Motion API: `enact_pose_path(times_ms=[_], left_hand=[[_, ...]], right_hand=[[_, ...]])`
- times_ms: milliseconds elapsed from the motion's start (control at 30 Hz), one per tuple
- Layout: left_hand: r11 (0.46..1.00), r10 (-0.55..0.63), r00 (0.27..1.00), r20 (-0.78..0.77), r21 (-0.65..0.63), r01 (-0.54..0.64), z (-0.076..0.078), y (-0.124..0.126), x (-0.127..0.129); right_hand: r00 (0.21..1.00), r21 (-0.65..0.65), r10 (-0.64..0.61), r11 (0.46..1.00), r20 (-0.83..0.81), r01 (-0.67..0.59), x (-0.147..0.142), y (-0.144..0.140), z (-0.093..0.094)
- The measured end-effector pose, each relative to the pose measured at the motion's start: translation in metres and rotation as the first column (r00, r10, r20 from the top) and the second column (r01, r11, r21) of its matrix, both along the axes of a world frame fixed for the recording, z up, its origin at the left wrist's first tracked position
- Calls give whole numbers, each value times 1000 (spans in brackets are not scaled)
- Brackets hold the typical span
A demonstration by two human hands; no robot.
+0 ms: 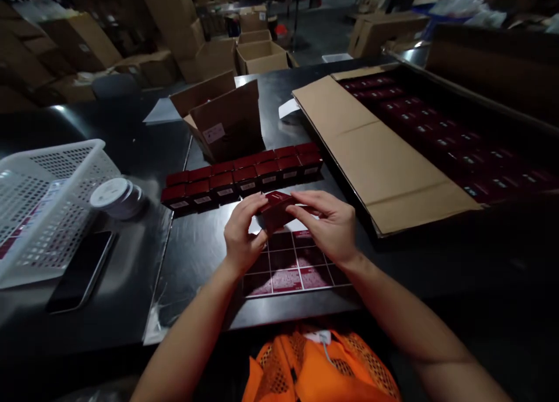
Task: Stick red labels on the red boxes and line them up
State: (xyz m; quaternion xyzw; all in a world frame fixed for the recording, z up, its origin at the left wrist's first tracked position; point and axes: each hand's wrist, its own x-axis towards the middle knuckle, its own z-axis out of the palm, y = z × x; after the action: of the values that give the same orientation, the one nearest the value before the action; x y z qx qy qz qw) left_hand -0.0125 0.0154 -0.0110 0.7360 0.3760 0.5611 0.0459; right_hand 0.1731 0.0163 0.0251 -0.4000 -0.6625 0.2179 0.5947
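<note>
Hands: our left hand (243, 233) and right hand (332, 224) both clamp one small red box (276, 208) at frame centre, fingers closed on its sides.
Box: we hold it tilted above the label sheet (292, 268).
Row: more red boxes (244, 177) stand just beyond it.
Left: white basket (43, 207), tape roll (114, 195), phone (81, 271).
Right: open carton (393, 157).
</note>
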Motion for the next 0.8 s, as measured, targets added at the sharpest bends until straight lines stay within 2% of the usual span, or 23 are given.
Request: enact_pose_path(times_ms=[100,200,467,567,667,733,800], left_hand=[[999,40,999,-37,27,-39,2,-3,2],[997,68,995,-67,37,-66,4,-6,3],[996,24,986,-162,92,-9,8,-10,1],[995,0,987,-162,101,17,10,-10,1],[998,-3,996,-84,54,8,9,-11,3],[1000,0,1000,-16,5,0,6,-12,4],[999,5,1000,27,-40,-4,4,-13,5]], right_hand=[[996,107,-88,990,13,86,-5,-1,-7],[993,157,-116,981,36,109,-5,-3,-8],[997,128,-77,989,-1,76,7,-7,-8],[999,36,-31,999,-28,32,12,-6,-9],[986,-169,56,982,-159,-83,19,-3,-10],[951,-301,157,924,-268,-237,24,1,-12],[900,-358,282,845,-332,-396,27,4,-13]])
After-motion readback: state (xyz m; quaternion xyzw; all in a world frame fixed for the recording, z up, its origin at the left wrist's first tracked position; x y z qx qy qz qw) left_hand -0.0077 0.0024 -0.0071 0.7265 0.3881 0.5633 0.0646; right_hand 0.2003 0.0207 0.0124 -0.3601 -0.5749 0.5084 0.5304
